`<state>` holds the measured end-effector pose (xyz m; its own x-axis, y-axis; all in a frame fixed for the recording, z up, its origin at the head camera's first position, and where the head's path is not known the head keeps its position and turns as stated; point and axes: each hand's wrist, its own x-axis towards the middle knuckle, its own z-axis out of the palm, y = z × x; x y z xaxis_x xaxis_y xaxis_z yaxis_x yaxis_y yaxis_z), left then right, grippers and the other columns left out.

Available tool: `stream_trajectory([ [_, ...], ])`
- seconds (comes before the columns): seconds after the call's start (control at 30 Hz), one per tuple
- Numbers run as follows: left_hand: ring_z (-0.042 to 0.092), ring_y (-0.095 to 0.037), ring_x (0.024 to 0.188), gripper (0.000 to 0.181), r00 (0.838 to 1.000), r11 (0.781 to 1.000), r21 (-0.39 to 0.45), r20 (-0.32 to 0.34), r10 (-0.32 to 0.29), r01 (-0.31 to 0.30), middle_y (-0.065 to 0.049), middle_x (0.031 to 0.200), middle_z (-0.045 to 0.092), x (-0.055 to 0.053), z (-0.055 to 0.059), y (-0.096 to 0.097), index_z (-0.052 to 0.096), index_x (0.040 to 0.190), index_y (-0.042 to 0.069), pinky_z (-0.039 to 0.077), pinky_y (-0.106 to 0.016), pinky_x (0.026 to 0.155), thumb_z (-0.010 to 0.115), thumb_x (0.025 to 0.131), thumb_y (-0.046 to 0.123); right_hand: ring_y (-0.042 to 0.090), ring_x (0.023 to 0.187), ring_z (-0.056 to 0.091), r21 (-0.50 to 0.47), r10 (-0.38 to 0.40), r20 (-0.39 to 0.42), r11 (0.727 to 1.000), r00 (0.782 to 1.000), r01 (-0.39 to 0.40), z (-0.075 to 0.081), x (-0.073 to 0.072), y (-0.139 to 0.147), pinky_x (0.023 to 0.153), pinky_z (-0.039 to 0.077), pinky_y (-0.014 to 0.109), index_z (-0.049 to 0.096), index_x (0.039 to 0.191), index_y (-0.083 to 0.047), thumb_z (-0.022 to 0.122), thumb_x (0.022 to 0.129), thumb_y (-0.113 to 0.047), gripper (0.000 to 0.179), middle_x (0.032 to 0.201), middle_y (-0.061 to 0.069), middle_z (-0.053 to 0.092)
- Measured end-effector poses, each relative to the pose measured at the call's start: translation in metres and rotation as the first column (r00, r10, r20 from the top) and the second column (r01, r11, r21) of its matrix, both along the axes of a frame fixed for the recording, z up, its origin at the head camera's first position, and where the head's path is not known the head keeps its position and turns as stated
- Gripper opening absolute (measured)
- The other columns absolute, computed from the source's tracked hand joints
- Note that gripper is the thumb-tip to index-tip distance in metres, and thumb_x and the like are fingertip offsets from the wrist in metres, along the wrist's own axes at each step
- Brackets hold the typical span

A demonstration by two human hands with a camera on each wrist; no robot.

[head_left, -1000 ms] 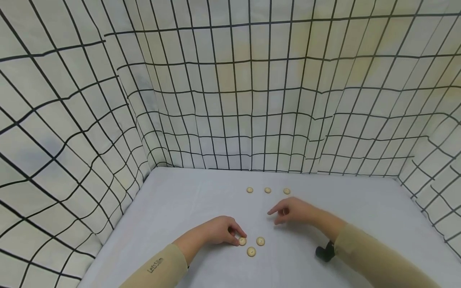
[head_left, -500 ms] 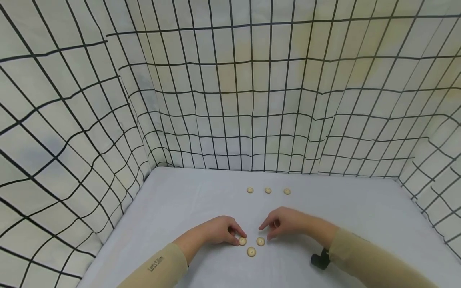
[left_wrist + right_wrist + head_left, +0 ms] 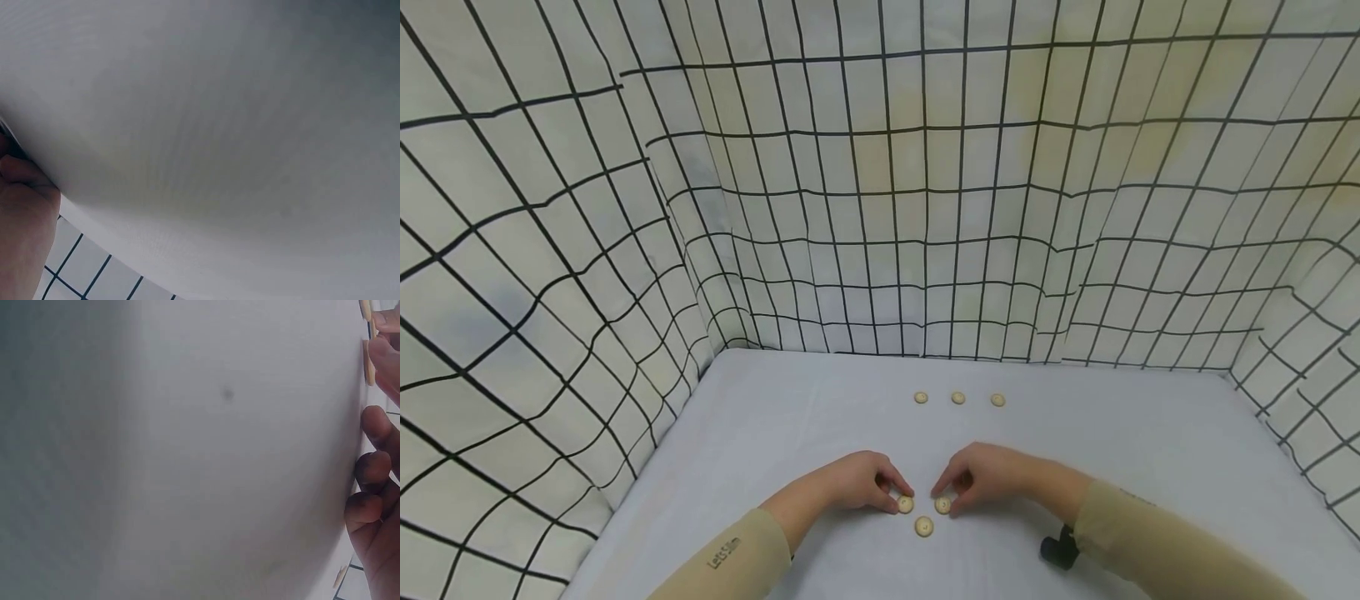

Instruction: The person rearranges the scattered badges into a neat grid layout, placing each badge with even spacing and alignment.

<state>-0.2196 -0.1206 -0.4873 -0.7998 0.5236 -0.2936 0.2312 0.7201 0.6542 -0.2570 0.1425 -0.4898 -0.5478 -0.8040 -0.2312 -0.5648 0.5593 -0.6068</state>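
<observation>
In the head view, my left hand pinches the edge of a round, pale wooden disc between thumb and forefinger. Across from it my right hand has thumb and forefinger at opposite sides of a second such disc. Both discs lie flat on the white tabletop, a small gap apart. A third disc sits just nearer the body, between the two, untouched. The discs have a raised rim and small dark marks in the middle. In the right wrist view, a disc's edge shows beside a fingertip.
Farther back on the white cloth-covered table is a row of three similar discs. White walls with a black grid rise behind and at both sides. A black wrist camera hangs under the right sleeve.
My right hand has moved left and toward the body, from above the table to the right-hand disc, and its fingers have closed on it. The left hand and discs have stayed put.
</observation>
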Motion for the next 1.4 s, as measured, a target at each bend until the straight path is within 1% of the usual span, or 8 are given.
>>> stream_trajectory([
  [0.13, 0.05, -0.006, 0.071, 0.02, 1.0, 1.0, 0.005, -0.004, -0.01, 0.01, 0.007, 0.077, 0.056, 0.0001, -0.0005, 0.0011, 0.08, 0.099, 0.029, 0.041, -0.025, 0.068, 0.083, 0.081, 0.021, 0.001, 0.066, 0.05, 0.016, 0.002, -0.006, 1.0, 1.0, -0.002, -0.0009, 0.0018, -0.0014, 0.061, 0.043, 0.02, 0.077, 0.106, -0.033, 0.082, 0.081, -0.031, 0.025, 0.072, -0.017, 0.058],
  [0.43, 0.049, -0.006, 0.072, 0.02, 1.0, 1.0, -0.003, -0.003, -0.01, 0.01, 0.007, 0.077, 0.056, 0.0003, 0.0005, 0.0025, 0.08, 0.099, 0.03, 0.041, -0.025, 0.068, 0.082, 0.081, 0.021, 0.0, 0.065, 0.048, 0.037, 0.009, -0.036, 0.999, 0.999, -0.008, -0.0003, 0.003, -0.0012, 0.061, 0.042, 0.02, 0.077, 0.107, -0.032, 0.082, 0.082, -0.031, 0.026, 0.07, -0.017, 0.056],
  [0.7, 0.049, -0.006, 0.072, 0.02, 1.0, 1.0, -0.006, -0.001, -0.005, 0.005, 0.007, 0.077, 0.055, 0.0006, 0.0013, 0.0028, 0.08, 0.098, 0.03, 0.041, -0.025, 0.067, 0.083, 0.081, 0.021, -0.001, 0.065, 0.048, 0.033, 0.024, -0.056, 0.999, 0.998, -0.023, 0.0008, 0.0037, -0.0007, 0.061, 0.041, 0.019, 0.077, 0.107, -0.031, 0.081, 0.083, -0.032, 0.025, 0.07, -0.018, 0.055],
  [0.93, 0.049, -0.006, 0.072, 0.02, 1.0, 1.0, -0.007, -0.006, -0.002, 0.002, 0.007, 0.076, 0.055, 0.0008, 0.0012, 0.0012, 0.08, 0.098, 0.03, 0.041, -0.025, 0.068, 0.083, 0.081, 0.02, -0.001, 0.064, 0.047, 0.024, 0.042, -0.088, 0.999, 0.995, -0.04, -0.0017, 0.0034, -0.0005, 0.06, 0.04, 0.019, 0.077, 0.106, -0.032, 0.08, 0.084, -0.033, 0.023, 0.069, -0.018, 0.055],
  [1.07, 0.049, -0.006, 0.072, 0.02, 1.0, 1.0, -0.002, -0.004, 0.0, 0.0, 0.007, 0.077, 0.055, 0.0008, 0.0008, 0.0007, 0.08, 0.098, 0.03, 0.041, -0.025, 0.068, 0.083, 0.08, 0.02, -0.001, 0.064, 0.048, 0.014, 0.042, -0.085, 0.999, 0.996, -0.041, -0.0026, 0.0033, -0.0002, 0.06, 0.041, 0.019, 0.077, 0.106, -0.032, 0.08, 0.084, -0.033, 0.023, 0.069, -0.018, 0.055],
  [1.3, 0.049, -0.006, 0.072, 0.02, 1.0, 1.0, -0.001, 0.0, 0.0, 0.0, 0.007, 0.076, 0.056, 0.001, 0.0007, 0.0004, 0.08, 0.098, 0.03, 0.041, -0.025, 0.068, 0.083, 0.081, 0.02, 0.0, 0.064, 0.049, 0.007, -0.001, -0.048, 1.0, 0.999, 0.001, -0.002, 0.0026, -0.0001, 0.06, 0.043, 0.02, 0.077, 0.106, -0.033, 0.08, 0.084, -0.031, 0.023, 0.07, -0.017, 0.057],
  [1.4, 0.049, -0.006, 0.071, 0.02, 1.0, 1.0, 0.0, 0.001, 0.0, 0.0, 0.007, 0.077, 0.056, 0.0008, 0.0008, -0.0001, 0.08, 0.098, 0.03, 0.041, -0.025, 0.067, 0.083, 0.081, 0.02, 0.001, 0.064, 0.05, -0.003, -0.009, -0.046, 1.0, 0.999, 0.009, -0.0016, 0.0015, 0.001, 0.06, 0.043, 0.021, 0.077, 0.106, -0.033, 0.08, 0.084, -0.031, 0.023, 0.07, -0.017, 0.057],
])
